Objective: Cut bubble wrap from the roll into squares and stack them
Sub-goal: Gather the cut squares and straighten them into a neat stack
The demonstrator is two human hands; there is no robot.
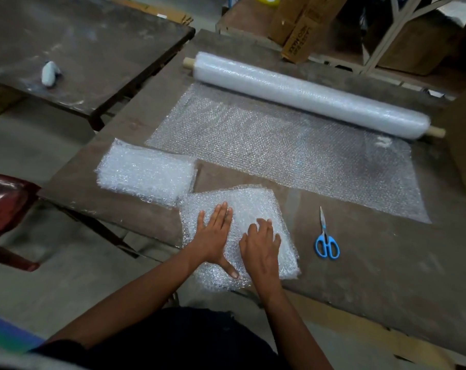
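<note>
Both hands lie flat on a cut square of bubble wrap [253, 206] at the near edge of the table [360, 276], its nearest corner hanging just over that edge. The left hand [213, 236] presses the left half of the square with straight fingers together and the thumb spread toward the near edge; it grasps nothing. The right hand [261, 247] rests just beside it on the right half, palm down, fingers slightly bent at the tips and lying on the wrap, not closed round it. To the right of the square, apart from both hands, blue-handled scissors [326, 240] lie shut on the bare table with the blades pointing away from the person. Beyond the left hand, toward the table's left edge, a stack of cut squares [146, 172] touches the far left corner of the pressed square. Farther back, an unrolled sheet [293, 148] spreads across the middle of the table. It runs up to the roll [306, 94], which lies along the far edge on a wooden core.
</note>
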